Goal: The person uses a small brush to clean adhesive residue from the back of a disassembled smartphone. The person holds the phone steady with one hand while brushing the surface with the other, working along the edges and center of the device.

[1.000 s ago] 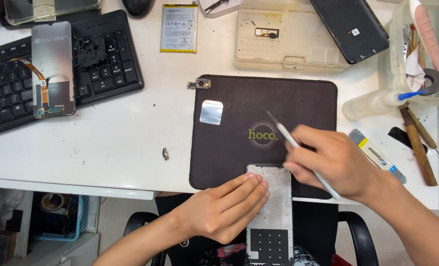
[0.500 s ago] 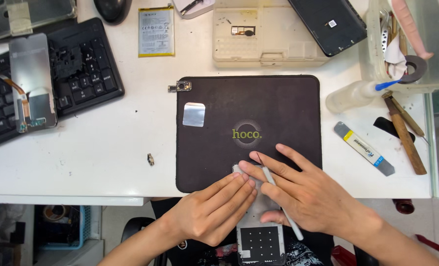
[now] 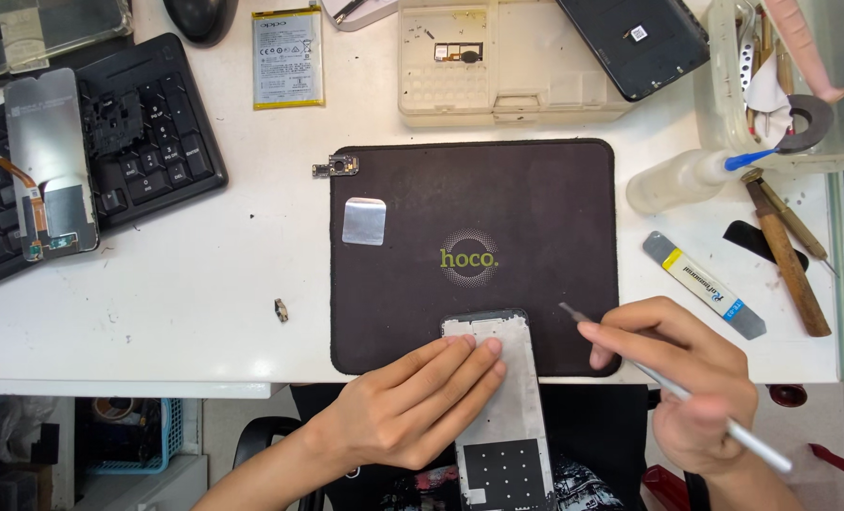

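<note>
A phone frame point(image 3: 500, 416), silver with a black patch near its lower end, lies half on the dark work mat point(image 3: 535, 218) and half over the table's front edge. My left hand point(image 3: 412, 407) presses flat on its left side, fingers together. My right hand point(image 3: 687, 378) sits to the right of the frame and grips a thin metal pry tool point(image 3: 673, 388) like a pen. The tool's tip hovers over the mat just right of the frame's top corner.
A small silver foil square point(image 3: 364, 220) lies on the mat. Around it: black keyboard point(image 3: 147, 142) with a phone screen point(image 3: 51, 161) on it, yellow-edged battery point(image 3: 287, 57), beige parts tray point(image 3: 497, 57), dark phone back point(image 3: 635, 43), clear tool bin point(image 3: 791, 85), blue-yellow pry bar point(image 3: 704, 284), small camera part point(image 3: 337, 167).
My right hand has pulled off the phone frame and moved to the right with the tool. The left hand stays pressed on the frame. The view has shifted slightly.
</note>
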